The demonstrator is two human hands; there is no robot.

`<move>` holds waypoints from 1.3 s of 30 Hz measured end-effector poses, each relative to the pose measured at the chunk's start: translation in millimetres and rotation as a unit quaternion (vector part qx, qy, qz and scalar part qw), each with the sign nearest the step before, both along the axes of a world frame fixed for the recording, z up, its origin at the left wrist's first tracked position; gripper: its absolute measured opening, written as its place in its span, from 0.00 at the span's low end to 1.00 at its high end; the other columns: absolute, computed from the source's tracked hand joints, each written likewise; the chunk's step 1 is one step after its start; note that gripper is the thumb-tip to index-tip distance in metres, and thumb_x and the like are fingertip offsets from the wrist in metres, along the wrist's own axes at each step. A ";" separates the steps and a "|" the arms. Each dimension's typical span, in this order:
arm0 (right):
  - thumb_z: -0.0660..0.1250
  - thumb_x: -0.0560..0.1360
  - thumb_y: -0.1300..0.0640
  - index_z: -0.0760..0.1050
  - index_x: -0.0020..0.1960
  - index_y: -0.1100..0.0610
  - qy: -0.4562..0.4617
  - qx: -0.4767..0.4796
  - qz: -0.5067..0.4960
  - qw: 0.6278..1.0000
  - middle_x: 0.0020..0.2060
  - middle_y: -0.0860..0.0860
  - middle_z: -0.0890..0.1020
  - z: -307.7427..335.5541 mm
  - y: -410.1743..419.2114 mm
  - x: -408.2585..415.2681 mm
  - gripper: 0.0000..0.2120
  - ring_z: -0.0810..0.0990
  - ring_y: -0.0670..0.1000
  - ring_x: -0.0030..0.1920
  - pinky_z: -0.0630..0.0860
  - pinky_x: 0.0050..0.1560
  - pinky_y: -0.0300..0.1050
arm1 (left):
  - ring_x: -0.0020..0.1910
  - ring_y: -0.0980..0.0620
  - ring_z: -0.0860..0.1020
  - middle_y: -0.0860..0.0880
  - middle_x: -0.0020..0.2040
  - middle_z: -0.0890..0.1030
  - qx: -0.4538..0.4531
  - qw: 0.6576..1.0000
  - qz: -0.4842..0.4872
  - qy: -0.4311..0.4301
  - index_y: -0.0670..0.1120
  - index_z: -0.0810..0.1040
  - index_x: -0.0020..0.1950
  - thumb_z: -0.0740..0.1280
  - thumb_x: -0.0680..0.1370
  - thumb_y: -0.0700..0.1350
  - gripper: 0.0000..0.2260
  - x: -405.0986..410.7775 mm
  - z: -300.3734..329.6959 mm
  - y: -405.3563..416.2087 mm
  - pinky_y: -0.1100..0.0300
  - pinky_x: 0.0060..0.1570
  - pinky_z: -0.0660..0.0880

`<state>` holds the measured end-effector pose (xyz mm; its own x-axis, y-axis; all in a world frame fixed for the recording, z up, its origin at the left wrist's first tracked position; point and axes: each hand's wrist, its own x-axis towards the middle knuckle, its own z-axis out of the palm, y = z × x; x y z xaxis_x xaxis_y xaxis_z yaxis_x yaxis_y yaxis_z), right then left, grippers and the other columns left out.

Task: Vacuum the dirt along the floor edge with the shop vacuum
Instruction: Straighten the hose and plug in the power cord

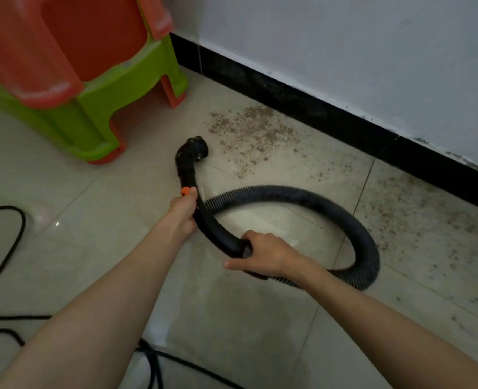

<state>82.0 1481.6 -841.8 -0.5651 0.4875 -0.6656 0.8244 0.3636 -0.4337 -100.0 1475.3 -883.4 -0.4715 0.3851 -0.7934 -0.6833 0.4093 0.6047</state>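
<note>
A black vacuum hose (310, 199) loops over the tiled floor and ends in a curved black wand with a round nozzle (199, 149). The nozzle sits just left of a patch of brown dirt (250, 133) that spreads along the black baseboard (310, 108); more dirt (417, 220) is scattered further right. My left hand (183, 211) grips the wand just below an orange slider (185, 191). My right hand (265, 254) grips the wand's lower end where the ribbed hose begins.
Stacked green and red plastic stools (72, 80) stand at the upper left, close to the nozzle. A black power cord (10, 242) winds across the floor at the left and bottom. A white wall (344, 46) rises above the baseboard.
</note>
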 end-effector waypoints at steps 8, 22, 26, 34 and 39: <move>0.68 0.71 0.37 0.69 0.63 0.55 0.065 0.138 0.023 0.988 0.53 0.51 0.79 -9.3 1.8 17.4 0.29 0.78 0.51 0.48 0.75 0.47 0.44 | 0.42 0.51 0.75 0.46 0.45 0.74 0.081 0.995 0.026 -0.046 0.42 0.69 0.65 0.58 0.82 0.50 0.16 1.2 1.5 -3.8 0.56 0.52 0.72; 0.59 0.79 0.41 0.73 0.68 0.54 0.137 0.178 -0.198 0.954 0.58 0.50 0.80 56.1 1.0 126.4 0.23 0.78 0.51 0.59 0.71 0.59 0.45 | 0.51 0.47 0.76 0.44 0.52 0.73 0.140 0.984 -0.105 -0.025 0.40 0.61 0.69 0.56 0.83 0.43 0.15 130.4 78.0 -8.4 0.50 0.56 0.73; 0.59 0.81 0.52 0.76 0.63 0.60 0.123 0.254 -0.392 0.876 0.54 0.55 0.81 89.3 -28.7 212.1 0.16 0.78 0.55 0.54 0.69 0.52 0.41 | 0.55 0.47 0.76 0.46 0.55 0.74 0.145 0.979 -0.143 -0.002 0.42 0.56 0.73 0.55 0.83 0.47 0.19 203.0 95.5 -17.0 0.53 0.59 0.71; 0.57 0.82 0.56 0.77 0.54 0.67 -0.052 0.327 -0.640 0.694 0.51 0.65 0.81 128.9 -94.7 398.4 0.16 0.78 0.64 0.54 0.71 0.50 0.50 | 0.62 0.47 0.73 0.46 0.61 0.72 0.161 0.932 -0.321 0.053 0.42 0.56 0.72 0.56 0.83 0.51 0.22 320.7 108.5 -44.7 0.49 0.67 0.68; 0.53 0.82 0.57 0.73 0.58 0.72 -0.122 0.367 -0.734 0.559 0.59 0.70 0.76 167.8 -126.6 507.6 0.19 0.75 0.66 0.60 0.70 0.58 0.52 | 0.63 0.46 0.72 0.45 0.63 0.70 0.227 0.885 -0.397 0.085 0.42 0.52 0.75 0.57 0.82 0.50 0.25 380.9 128.9 -27.2 0.48 0.66 0.68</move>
